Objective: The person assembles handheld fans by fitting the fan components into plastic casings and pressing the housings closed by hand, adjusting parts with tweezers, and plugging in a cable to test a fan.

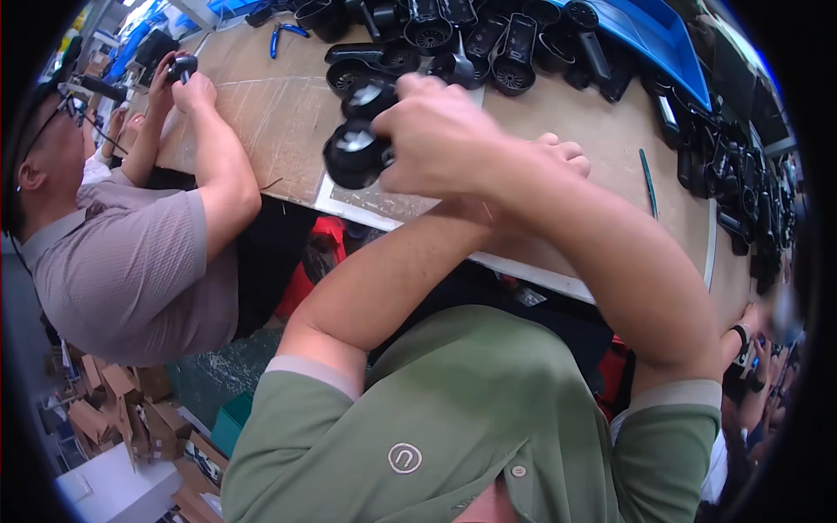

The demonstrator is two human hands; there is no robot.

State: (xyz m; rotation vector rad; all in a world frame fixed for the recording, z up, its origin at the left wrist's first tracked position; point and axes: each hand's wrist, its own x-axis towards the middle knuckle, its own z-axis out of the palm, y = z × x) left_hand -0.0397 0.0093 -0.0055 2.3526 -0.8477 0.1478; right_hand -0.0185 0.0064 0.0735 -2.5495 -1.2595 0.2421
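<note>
My forearms cross over the table, the right one on top. My right hand [445, 135], blurred by motion, reaches to the left and is closed on a shiny black plastic part [356, 155] with rounded ends. A second black rounded end [368, 98] shows beside it; whether the two are one piece I cannot tell. My left hand [562, 155] lies to the right, mostly hidden behind my right forearm. Its visible fingers are curled, and whatever they hold is out of sight. Black plastic housings with round grilles [514, 74] lie just beyond my right hand.
A co-worker [131, 253] at the left holds a small black part [181, 68]. Blue cutters [283, 37] lie at the back, a dark green pen-like tool [648, 181] at the right. A blue tray [654, 44] and piled black parts [741, 174] edge the table [261, 113].
</note>
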